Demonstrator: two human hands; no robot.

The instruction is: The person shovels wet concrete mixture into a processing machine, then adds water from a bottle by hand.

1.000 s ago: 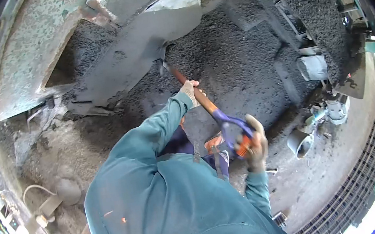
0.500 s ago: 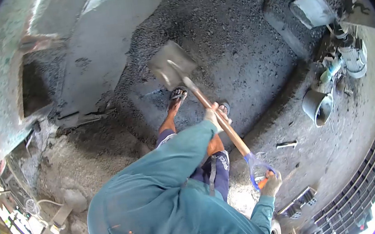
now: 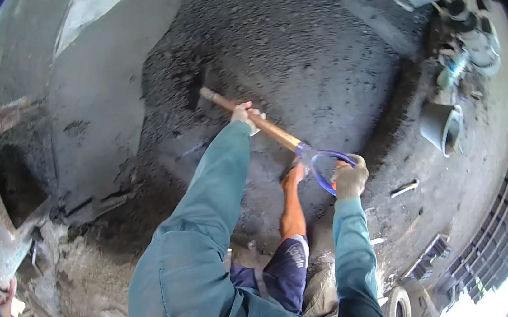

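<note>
My left hand (image 3: pixel 248 118), in a light glove with bare fingertips, is closed round the wooden shaft of a shovel (image 3: pixel 277 132). At the near end, my right hand (image 3: pixel 350 176), also gloved, grips the orange crossbar inside the blue D-shaped handle (image 3: pixel 313 158). The shaft slants up and to the left. Its metal blade is hard to make out against the dark gravel mix (image 3: pixel 265 38), and its lower end looks blurred.
To the left lies a flat grey slab (image 3: pixel 94 101). A bucket (image 3: pixel 441 128) rests on its side at the right, near a small tool (image 3: pixel 404 188). A raised edge curves around the gravel. A tire (image 3: pixel 399 308) is at the bottom.
Both hands have moved forward with the shovel, and its blade has gone from plainly visible above the foot to low in the dark gravel. The camera view has shifted too.
</note>
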